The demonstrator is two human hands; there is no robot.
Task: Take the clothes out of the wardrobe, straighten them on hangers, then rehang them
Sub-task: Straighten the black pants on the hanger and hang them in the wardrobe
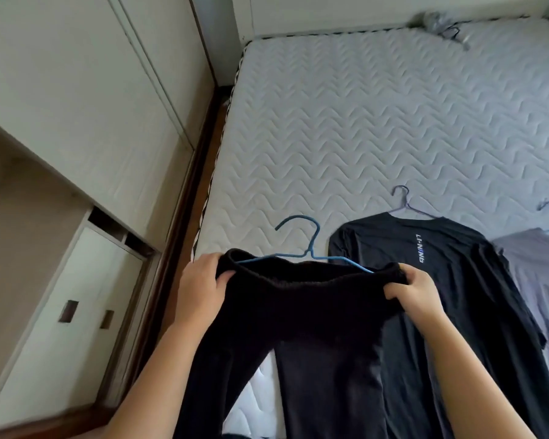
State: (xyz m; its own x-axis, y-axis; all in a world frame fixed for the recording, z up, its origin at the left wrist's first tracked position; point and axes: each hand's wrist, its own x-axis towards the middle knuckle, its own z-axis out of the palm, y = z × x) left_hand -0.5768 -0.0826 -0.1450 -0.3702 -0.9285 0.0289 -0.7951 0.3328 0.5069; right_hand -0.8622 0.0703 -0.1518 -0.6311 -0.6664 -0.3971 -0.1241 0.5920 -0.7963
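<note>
From the head view, the person stands at the edge of the bed (pixel 362 122) with the wardrobe (pixel 76 90) on the left. Both hands are raised over the near corner of the mattress. The left hand (pixel 200 280) has its fingers and thumb curled round one end of the waistband of a pair of black trousers (pixel 314 327), and the right hand (pixel 415 289) pinches the other end in the same way. Together they pull the band taut between them. A blue hanger (pixel 309 251) sits inside the stretched waistband with its hook pointing away, so the pull looks meant to seat the band evenly across the hanger's arms. The trouser legs hang down over the bed's edge, which probably lets their own weight draw out creases. Just to the right, a black long-sleeved shirt (pixel 441 264) lies flat on the mattress on a grey hanger (pixel 403 201). Beside it is a grey shirt (pixel 539 264) on its own hanger, both apparently smoothed and waiting to be rehung. Another bundled garment (pixel 435 22) lies in the far corner of the bed. The trousers seem to be the piece being straightened now.
</note>
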